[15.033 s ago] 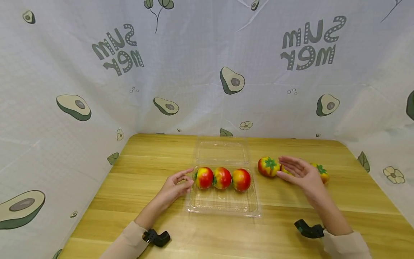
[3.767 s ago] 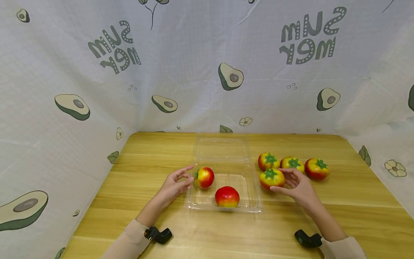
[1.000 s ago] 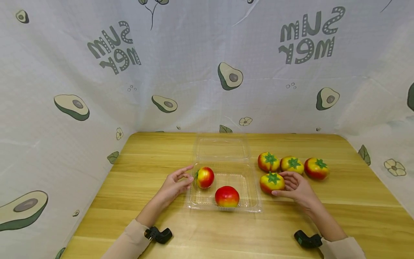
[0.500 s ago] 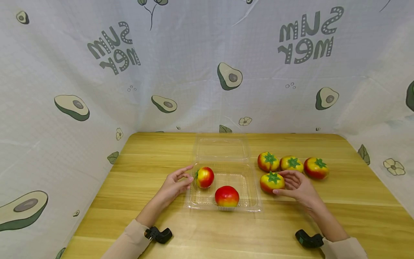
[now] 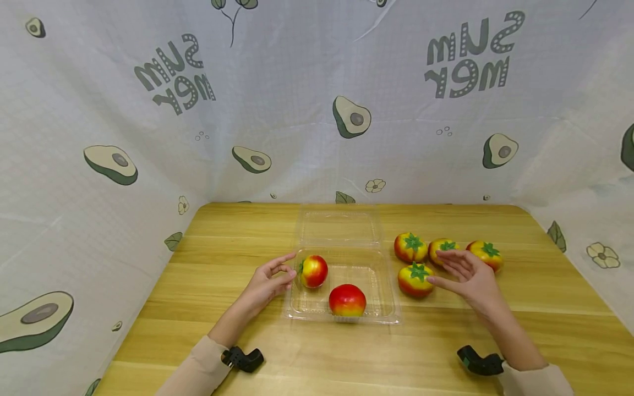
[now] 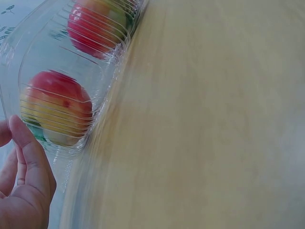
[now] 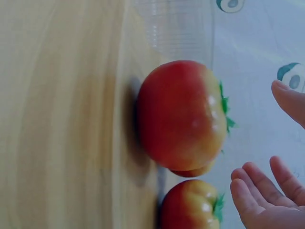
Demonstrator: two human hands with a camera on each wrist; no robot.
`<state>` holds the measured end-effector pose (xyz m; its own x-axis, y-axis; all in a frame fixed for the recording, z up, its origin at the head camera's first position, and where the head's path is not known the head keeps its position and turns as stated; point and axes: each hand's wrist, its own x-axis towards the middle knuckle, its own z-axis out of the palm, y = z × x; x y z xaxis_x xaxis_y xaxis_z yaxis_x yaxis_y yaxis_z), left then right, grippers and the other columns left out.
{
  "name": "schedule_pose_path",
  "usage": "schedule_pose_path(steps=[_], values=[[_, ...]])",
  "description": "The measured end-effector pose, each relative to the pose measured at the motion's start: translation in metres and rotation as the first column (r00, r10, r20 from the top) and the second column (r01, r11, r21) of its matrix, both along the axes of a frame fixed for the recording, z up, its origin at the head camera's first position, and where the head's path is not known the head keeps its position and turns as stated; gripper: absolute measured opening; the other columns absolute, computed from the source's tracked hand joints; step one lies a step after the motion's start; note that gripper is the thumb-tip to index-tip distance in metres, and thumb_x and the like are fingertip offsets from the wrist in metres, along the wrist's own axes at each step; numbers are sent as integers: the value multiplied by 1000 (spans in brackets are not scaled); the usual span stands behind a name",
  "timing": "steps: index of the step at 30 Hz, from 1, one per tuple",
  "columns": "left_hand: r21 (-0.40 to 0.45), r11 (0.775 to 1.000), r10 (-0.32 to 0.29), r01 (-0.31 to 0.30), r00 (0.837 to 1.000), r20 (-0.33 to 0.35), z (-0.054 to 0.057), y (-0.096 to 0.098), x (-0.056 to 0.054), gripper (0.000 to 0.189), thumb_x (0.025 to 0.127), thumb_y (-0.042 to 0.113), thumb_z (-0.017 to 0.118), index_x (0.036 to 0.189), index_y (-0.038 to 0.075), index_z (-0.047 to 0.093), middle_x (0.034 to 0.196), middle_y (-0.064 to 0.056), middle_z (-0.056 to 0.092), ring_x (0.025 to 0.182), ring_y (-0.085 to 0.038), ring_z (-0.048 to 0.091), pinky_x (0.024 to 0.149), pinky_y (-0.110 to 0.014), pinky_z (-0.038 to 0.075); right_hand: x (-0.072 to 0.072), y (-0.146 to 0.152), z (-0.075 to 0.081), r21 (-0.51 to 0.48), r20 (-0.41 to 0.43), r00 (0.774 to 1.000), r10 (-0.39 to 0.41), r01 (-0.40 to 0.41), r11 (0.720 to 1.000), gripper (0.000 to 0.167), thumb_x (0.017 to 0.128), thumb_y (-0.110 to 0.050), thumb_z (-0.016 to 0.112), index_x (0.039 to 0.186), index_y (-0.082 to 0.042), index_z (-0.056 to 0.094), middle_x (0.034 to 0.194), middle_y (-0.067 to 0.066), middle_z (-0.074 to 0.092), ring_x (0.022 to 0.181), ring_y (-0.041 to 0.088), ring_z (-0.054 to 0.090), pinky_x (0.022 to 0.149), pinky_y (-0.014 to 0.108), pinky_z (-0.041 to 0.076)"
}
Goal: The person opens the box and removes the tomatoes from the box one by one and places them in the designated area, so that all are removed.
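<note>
A clear plastic clamshell box (image 5: pixel 367 316) lies open on the table, lid to the back. Inside are two red-yellow tomatoes, one at the left (image 5: pixel 314 271) and one near the front wall (image 5: pixel 347 300). My left hand (image 5: pixel 267 283) pinches the box's left rim between thumb and fingertips. Right of the box, a tomato (image 5: pixel 415 281) stands stem up. Just above and right of it hovers my right hand (image 5: pixel 473 278), fingers spread and holding nothing. Behind sit three more tomatoes: one left (image 5: pixel 410 247), one middle (image 5: pixel 441 250) partly hidden by the fingers, one right (image 5: pixel 485 254).
The wooden table (image 5: pixel 238 236) reaches back to a white curtain (image 5: pixel 297 110) printed with avocados. A black wrist camera is strapped to each forearm, left (image 5: pixel 242 360) and right (image 5: pixel 479 361).
Since 15 seconds ago, one tomato has gone from the box to the table and another shifted forward inside. In the last half second my right hand released the front tomato and rose rightward.
</note>
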<state>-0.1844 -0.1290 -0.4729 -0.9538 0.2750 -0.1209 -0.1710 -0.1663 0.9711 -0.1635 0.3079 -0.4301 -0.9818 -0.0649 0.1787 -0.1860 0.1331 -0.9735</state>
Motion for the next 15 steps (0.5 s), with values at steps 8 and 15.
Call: schedule_pose_path(steps=[8, 15], values=[[-5, 1000, 2, -2, 1000, 6, 1, 0, 0, 57, 96, 2, 65, 149, 4, 45, 103, -5, 56, 74, -10, 59, 68, -17, 54, 7, -9, 15, 11, -29, 999, 27, -27, 1000, 54, 85, 6, 76, 133, 6, 51, 122, -11, 61, 110, -2, 59, 90, 12, 48], [-3, 1000, 3, -3, 1000, 12, 1, 0, 0, 57, 96, 2, 65, 149, 4, 45, 102, -5, 56, 73, -9, 59, 67, -17, 54, 11, -26, 28, 118, -41, 998, 50, -44, 992, 54, 87, -1, 76, 134, 8, 52, 123, -13, 62, 112, -1, 59, 91, 15, 49]])
